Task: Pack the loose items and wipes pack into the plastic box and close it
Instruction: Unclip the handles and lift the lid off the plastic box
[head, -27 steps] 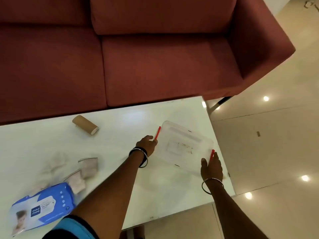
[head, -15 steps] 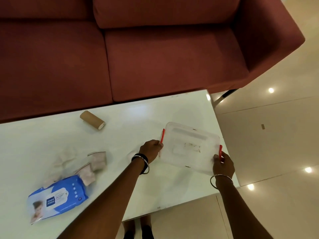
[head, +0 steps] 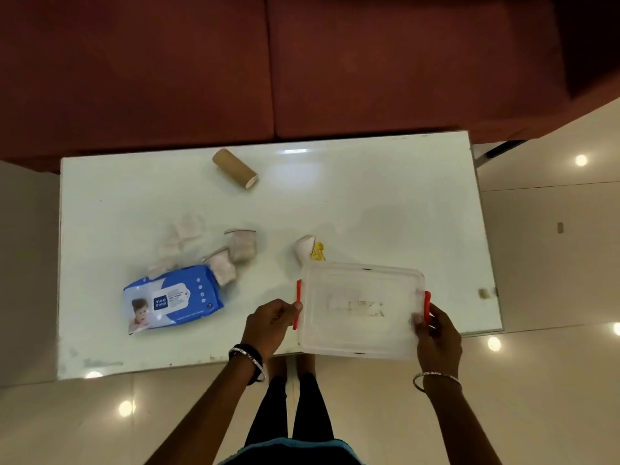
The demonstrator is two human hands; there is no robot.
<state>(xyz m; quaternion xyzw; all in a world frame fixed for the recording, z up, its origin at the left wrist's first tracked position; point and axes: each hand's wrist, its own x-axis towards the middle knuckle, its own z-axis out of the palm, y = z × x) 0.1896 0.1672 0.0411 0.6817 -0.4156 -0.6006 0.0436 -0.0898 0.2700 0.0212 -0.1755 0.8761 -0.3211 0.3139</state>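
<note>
A clear plastic box (head: 360,308) with its lid on and red side clips sits at the table's near edge, partly overhanging it. My left hand (head: 268,322) grips its left red clip and my right hand (head: 436,333) grips its right clip. The blue wipes pack (head: 172,298) lies to the left. Two small bagged pads (head: 235,255) and some pale cotton pieces (head: 179,239) lie beside it. A tan bandage roll (head: 235,168) rests near the far edge. A small white and yellow item (head: 310,250) lies just behind the box.
The white glossy table (head: 385,203) stands in front of a maroon sofa (head: 302,62). Shiny tiled floor (head: 553,246) surrounds it, and my legs (head: 295,404) stand at the near edge. A small tan object (head: 483,293) lies at the table's right edge.
Both hands have drawn the box from the table's right side toward the near edge. The view has swung to look straight down, uncovering the white and yellow item behind the box.
</note>
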